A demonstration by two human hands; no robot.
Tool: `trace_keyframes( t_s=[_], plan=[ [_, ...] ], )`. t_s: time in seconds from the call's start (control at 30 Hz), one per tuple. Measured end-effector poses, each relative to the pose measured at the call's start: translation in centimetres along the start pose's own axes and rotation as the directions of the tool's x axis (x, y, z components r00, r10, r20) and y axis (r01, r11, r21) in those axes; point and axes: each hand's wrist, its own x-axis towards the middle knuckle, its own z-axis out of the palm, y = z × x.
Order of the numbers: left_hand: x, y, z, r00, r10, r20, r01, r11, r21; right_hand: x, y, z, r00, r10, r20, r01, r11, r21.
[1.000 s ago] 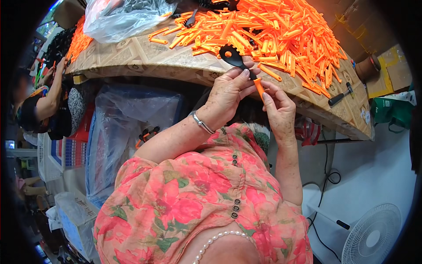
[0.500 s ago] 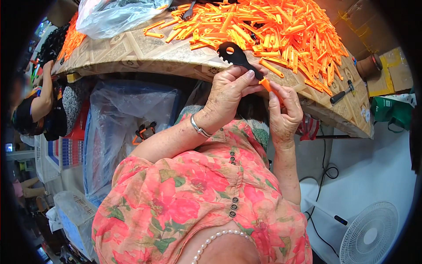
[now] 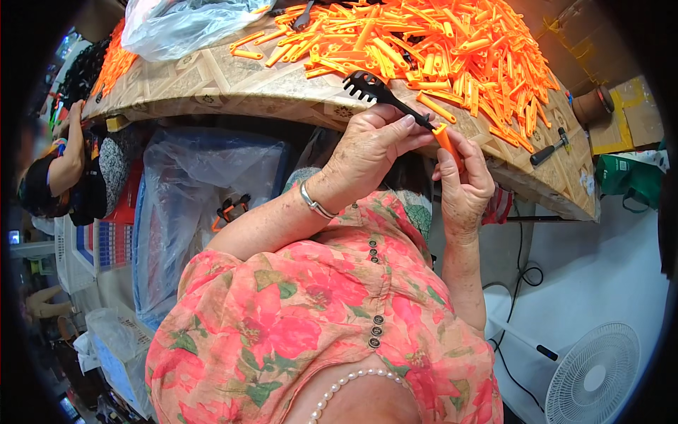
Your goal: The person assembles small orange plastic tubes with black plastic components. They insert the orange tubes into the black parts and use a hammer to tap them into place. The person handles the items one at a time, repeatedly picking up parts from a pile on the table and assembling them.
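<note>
My left hand (image 3: 374,145) pinches the neck of a black pasta server (image 3: 374,88), whose toothed head points up and to the left over the table edge. My right hand (image 3: 466,177) grips an orange handle (image 3: 446,145) between thumb and fingers. The narrow black end of the server meets the top of the handle; how deep it sits inside I cannot tell. Just beyond my hands, a large heap of orange handles (image 3: 452,49) covers the tabletop.
The patterned table (image 3: 183,85) curves across in front of me. A clear plastic bag (image 3: 191,25) lies at its far left, a hammer (image 3: 549,148) at its right. Below stands a plastic-lined blue bin (image 3: 205,177). A white fan (image 3: 597,378) is at lower right; another person (image 3: 67,166) sits at left.
The pasta server has turned, so its teeth now show sideways. Both hands have shifted slightly, the right one a little to the right and down with the handle.
</note>
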Motion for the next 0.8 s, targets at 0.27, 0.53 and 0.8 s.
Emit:
trace_keyframes(
  t_s=[0.27,0.53,0.8],
  plan=[
    [-0.1,-0.2,0.1,0.996,-0.046,0.075,0.045,0.999,0.015,0.0,0.6,-0.1,0.999,-0.018,-0.031,0.015,0.997,-0.074],
    [-0.2,-0.6,-0.4,0.994,-0.085,-0.064,0.091,0.99,0.104,0.1,0.4,-0.4,0.964,-0.254,0.084,0.267,0.913,-0.309],
    [-0.1,-0.4,-0.3,0.979,-0.145,-0.141,0.158,0.984,0.084,0.3,1.0,-0.9,0.968,-0.226,0.112,0.252,0.89,-0.381]
  ],
)
